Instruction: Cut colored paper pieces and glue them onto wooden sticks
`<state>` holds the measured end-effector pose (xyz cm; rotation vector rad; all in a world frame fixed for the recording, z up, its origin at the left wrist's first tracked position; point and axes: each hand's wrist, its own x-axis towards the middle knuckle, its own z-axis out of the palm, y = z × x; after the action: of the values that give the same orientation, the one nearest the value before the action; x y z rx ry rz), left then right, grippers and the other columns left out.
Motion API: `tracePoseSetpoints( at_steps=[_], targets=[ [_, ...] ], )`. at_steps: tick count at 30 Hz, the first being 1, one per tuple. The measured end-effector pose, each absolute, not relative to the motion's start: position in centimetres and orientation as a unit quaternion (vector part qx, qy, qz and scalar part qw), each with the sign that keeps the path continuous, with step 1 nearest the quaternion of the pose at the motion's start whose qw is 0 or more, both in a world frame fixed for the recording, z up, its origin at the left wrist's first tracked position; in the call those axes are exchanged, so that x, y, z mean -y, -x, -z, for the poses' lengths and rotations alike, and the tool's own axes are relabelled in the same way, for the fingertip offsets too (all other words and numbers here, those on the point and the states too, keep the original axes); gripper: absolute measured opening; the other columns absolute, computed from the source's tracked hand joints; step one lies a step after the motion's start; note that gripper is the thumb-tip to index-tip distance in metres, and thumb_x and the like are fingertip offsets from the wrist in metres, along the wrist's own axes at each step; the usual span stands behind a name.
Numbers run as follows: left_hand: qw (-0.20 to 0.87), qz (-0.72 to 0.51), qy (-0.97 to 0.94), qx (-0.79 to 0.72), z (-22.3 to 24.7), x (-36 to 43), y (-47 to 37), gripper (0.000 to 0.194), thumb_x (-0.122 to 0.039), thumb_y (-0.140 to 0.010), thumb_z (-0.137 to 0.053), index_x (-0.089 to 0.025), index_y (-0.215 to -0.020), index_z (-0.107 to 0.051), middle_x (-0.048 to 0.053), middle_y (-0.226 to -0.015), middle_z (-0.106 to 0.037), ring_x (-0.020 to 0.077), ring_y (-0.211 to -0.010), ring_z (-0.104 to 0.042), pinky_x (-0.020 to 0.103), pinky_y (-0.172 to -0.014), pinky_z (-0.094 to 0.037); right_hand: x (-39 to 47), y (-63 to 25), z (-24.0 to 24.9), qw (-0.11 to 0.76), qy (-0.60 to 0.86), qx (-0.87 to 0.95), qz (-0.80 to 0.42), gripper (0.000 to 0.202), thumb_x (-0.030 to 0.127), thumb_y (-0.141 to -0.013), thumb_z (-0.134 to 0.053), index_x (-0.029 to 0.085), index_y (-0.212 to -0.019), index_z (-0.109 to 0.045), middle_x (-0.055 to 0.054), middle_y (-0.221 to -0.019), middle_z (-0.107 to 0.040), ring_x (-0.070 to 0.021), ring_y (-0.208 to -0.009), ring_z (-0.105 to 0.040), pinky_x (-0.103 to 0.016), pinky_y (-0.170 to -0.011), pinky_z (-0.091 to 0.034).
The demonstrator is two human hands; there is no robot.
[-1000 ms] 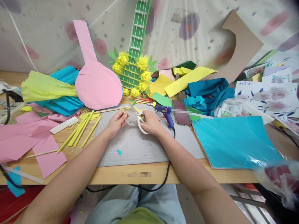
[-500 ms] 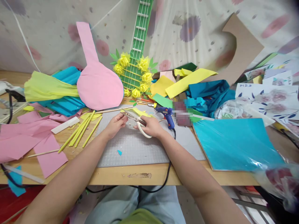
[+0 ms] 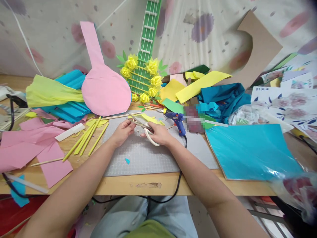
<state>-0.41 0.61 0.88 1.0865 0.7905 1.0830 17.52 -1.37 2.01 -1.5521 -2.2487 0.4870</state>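
Observation:
White-handled scissors point(image 3: 150, 138) are in my right hand point(image 3: 160, 133), above the grey cutting mat point(image 3: 148, 162). Their blades point left and look slightly parted at the fingers of my left hand point(image 3: 123, 133). Those left fingers are pinched together; whatever lies between them is too small or hidden to make out. Just behind both hands lies a strip of yellow paper point(image 3: 155, 120). A scrap of blue paper point(image 3: 127, 161) rests on the mat. To the right of my right hand is a blue glue gun point(image 3: 178, 124) with a black cord.
Behind the mat stand a pink guitar-shaped cutout point(image 3: 106, 89) and a green paper guitar point(image 3: 141, 74) with yellow flowers. Yellow paper sticks point(image 3: 84, 140) and pink paper point(image 3: 54, 165) lie left. A blue sheet point(image 3: 252, 152) lies right. The cord crosses the table's front edge point(image 3: 148, 190).
Both hands and the scissors keep almost the same place and pose. The whole view has shifted very slightly.

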Motion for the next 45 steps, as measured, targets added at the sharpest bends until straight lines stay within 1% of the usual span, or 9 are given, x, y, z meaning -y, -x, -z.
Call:
tracePoseSetpoints(
  at_steps=[6,12,18,21,25,32,36,40,45],
  targets=[
    [0.659,-0.48,-0.481,-0.322,-1.01,-0.57,0.48,0.019,-0.029,-0.067,-0.067,-0.014,-0.071,-0.055,-0.006,-0.056,-0.033,0.0043,-0.049,-0.027,0.016,-0.045,-0.025,1.32,-17.41,-1.81,0.198,0.561,0.793,-0.132,0.045,0.062,-0.073,-0.046,0.018,-0.073,-0.054,-0.001,-0.067,-0.057,-0.0111,-0.059,-0.045,-0.022,-0.055,-0.024],
    [0.664,-0.479,-0.475,-0.323,-1.32,-0.45,0.48,0.018,-0.028,-0.068,-0.066,-0.014,-0.075,-0.058,-0.002,-0.065,-0.045,0.0037,-0.049,-0.027,0.016,-0.045,-0.029,1.06,-17.74,-1.73,0.213,0.544,0.798,-0.15,0.043,0.06,-0.074,-0.046,0.018,-0.067,-0.053,0.0,-0.063,-0.054,-0.0099,-0.058,-0.044,-0.021,-0.054,-0.025],
    [0.661,-0.467,-0.495,-0.317,-1.26,-0.46,0.57,0.02,-0.033,-0.072,-0.062,-0.013,-0.073,-0.06,-0.004,-0.057,-0.036,0.0043,-0.049,-0.025,0.016,-0.044,-0.028,1.16,-17.81,-2.1,0.218,0.547,0.789,-0.177,0.038,0.056,-0.075,-0.048,0.019,-0.078,-0.05,0.001,-0.07,-0.055,-0.0102,-0.061,-0.044,-0.021,-0.055,-0.026],
    [0.663,-0.467,-0.498,-0.306,-1.2,-0.44,0.49,0.022,-0.035,-0.07,-0.064,-0.013,-0.072,-0.059,-0.005,-0.055,-0.033,0.0045,-0.048,-0.024,0.016,-0.044,-0.026,1.29,-17.73,-2.07,0.209,0.528,0.801,-0.188,0.039,0.057,-0.073,-0.051,0.019,-0.08,-0.05,0.001,-0.074,-0.055,-0.0102,-0.062,-0.045,-0.02,-0.055,-0.027],
    [0.661,-0.473,-0.498,-0.302,-1.28,-0.39,0.37,0.025,-0.036,-0.066,-0.067,-0.014,-0.07,-0.056,-0.006,-0.053,-0.029,0.0049,-0.048,-0.024,0.017,-0.044,-0.024,1.37,-17.63,-1.89,0.205,0.521,0.808,-0.185,0.041,0.059,-0.072,-0.049,0.019,-0.079,-0.05,0.001,-0.071,-0.054,-0.0102,-0.061,-0.043,-0.021,-0.056,-0.026],
    [0.649,-0.462,-0.518,-0.312,-1.29,-0.33,0.42,0.028,-0.037,-0.068,-0.065,-0.014,-0.065,-0.05,-0.006,-0.054,-0.028,0.0049,-0.048,-0.023,0.018,-0.044,-0.023,1.31,-17.8,-1.93,0.196,0.521,0.809,-0.19,0.042,0.06,-0.073,-0.048,0.019,-0.079,-0.051,0.001,-0.07,-0.054,-0.0103,-0.061,-0.043,-0.021,-0.056,-0.025],
    [0.636,-0.461,-0.529,-0.321,-1.21,-0.36,0.49,0.028,-0.038,-0.068,-0.065,-0.014,-0.068,-0.052,-0.006,-0.055,-0.03,0.0044,-0.048,-0.024,0.018,-0.044,-0.022,1.32,-17.85,-1.96,0.19,0.52,0.812,-0.186,0.043,0.06,-0.072,-0.049,0.018,-0.078,-0.052,0.001,-0.07,-0.055,-0.0102,-0.06,-0.042,-0.021,-0.056,-0.025],
    [0.634,-0.454,-0.539,-0.318,-0.82,-0.59,0.73,0.026,-0.039,-0.071,-0.062,-0.014,-0.071,-0.053,-0.005,-0.057,-0.032,0.0044,-0.048,-0.025,0.018,-0.045,-0.022,1.26,-17.87,-2.01,0.188,0.537,0.805,-0.167,0.044,0.061,-0.072,-0.048,0.018,-0.075,-0.053,0.0,-0.068,-0.055,-0.0101,-0.059,-0.043,-0.021,-0.055,-0.024],
    [0.628,-0.447,-0.549,-0.322,-0.56,-0.83,0.87,0.025,-0.039,-0.074,-0.058,-0.015,-0.077,-0.057,-0.005,-0.057,-0.031,0.0045,-0.048,-0.025,0.018,-0.045,-0.022,1.14,-17.69,-1.75,0.197,0.545,0.802,-0.147,0.046,0.063,-0.073,-0.046,0.018,-0.07,-0.054,-0.001,-0.064,-0.056,-0.0102,-0.059,-0.044,-0.021,-0.055,-0.024]
  ],
)
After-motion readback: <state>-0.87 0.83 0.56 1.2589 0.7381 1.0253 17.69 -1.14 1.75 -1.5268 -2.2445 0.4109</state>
